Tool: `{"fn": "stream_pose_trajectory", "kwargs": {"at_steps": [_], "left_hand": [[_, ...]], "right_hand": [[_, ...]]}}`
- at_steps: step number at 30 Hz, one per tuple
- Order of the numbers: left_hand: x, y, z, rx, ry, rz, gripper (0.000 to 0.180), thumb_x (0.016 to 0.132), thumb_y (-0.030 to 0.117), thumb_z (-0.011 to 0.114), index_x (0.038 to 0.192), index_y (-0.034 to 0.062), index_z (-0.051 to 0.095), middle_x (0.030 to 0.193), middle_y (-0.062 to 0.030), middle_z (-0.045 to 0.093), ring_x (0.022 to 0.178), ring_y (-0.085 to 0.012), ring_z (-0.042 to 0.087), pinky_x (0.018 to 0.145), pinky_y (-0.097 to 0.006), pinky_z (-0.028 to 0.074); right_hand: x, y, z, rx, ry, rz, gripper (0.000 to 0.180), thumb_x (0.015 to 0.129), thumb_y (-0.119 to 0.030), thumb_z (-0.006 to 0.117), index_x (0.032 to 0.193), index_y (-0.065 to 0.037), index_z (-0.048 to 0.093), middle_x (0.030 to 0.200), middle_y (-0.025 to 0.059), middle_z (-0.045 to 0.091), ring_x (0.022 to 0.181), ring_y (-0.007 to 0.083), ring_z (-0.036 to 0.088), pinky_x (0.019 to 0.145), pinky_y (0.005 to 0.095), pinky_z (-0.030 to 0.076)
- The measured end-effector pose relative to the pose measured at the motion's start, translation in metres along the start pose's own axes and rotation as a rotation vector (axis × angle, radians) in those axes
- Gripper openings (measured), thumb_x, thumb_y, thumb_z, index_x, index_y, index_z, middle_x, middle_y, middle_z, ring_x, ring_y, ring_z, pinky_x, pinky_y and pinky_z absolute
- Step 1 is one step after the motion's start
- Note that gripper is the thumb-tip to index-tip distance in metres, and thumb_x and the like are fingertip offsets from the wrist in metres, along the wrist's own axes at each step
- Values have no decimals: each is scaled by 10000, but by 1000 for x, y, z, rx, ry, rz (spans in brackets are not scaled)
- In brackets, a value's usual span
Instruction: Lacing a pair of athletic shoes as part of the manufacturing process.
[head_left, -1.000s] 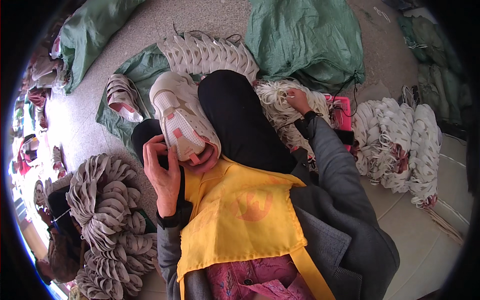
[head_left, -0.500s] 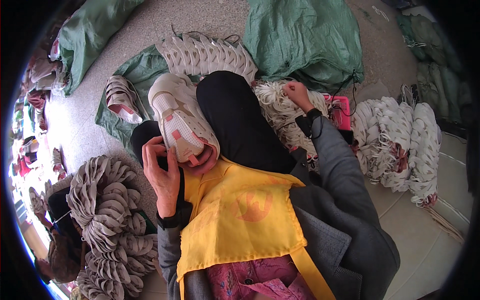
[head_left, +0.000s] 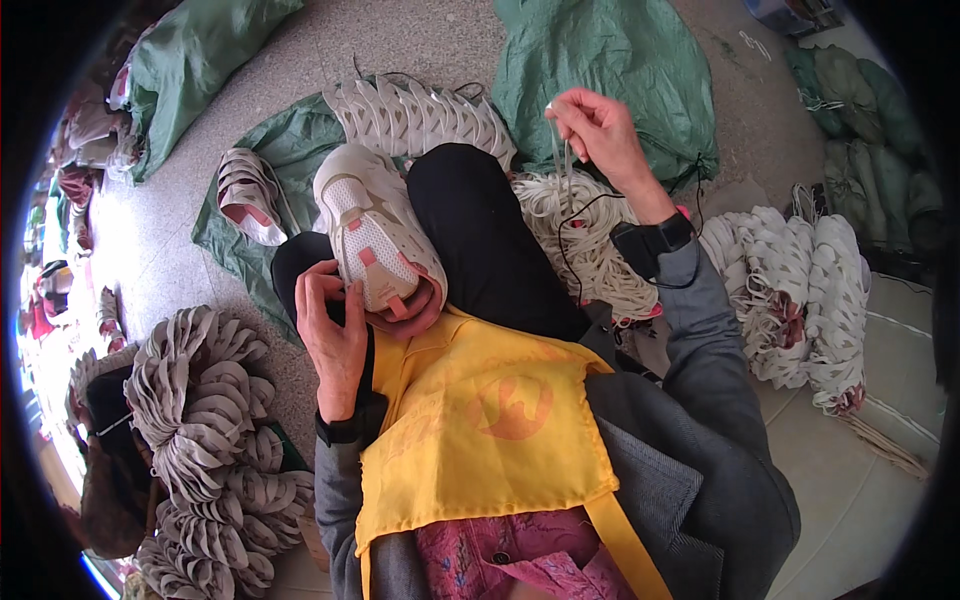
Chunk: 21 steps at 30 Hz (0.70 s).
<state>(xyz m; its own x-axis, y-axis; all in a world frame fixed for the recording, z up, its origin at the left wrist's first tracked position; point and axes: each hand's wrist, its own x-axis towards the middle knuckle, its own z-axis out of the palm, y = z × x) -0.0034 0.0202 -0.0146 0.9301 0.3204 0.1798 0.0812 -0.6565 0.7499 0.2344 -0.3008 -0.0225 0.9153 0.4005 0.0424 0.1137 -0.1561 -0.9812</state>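
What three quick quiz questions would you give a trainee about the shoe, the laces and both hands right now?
1. True or false: the left hand steadies the white shoe on the knee.
2. What does the right hand pinch? A) a white lace B) scissors C) a green sack
3. Fill in: the pile of white laces lies ____ the raised right hand.

Key: 1 true. 2 A, the lace hangs from the fingertips. 3 below.
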Motion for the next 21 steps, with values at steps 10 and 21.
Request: {"fn": "stream_pose_trajectory", "kwargs": {"at_steps": [10,21], "left_hand": [[0,-1,-6,-12,-27,-14,251,894,23,723,1112,-30,611,1028,-110,629,784,-209,578,738,-332,501],[21,67,-32,-689,-44,102,321,1062,257,604,1216,-8,507,1345,-175,605,1111,-168,601,962,-303,485]], "right_hand": [[16,-115,44,75,-108,-464,204,1078,-190,603,1068,-25,723,781,-1,663,628,46,565,583,200,467],[-36,-140,129,49,-455,-400,137,968,-105,715,1054,-11,765,847,63,766,716,80,674,639,265,538]]}}
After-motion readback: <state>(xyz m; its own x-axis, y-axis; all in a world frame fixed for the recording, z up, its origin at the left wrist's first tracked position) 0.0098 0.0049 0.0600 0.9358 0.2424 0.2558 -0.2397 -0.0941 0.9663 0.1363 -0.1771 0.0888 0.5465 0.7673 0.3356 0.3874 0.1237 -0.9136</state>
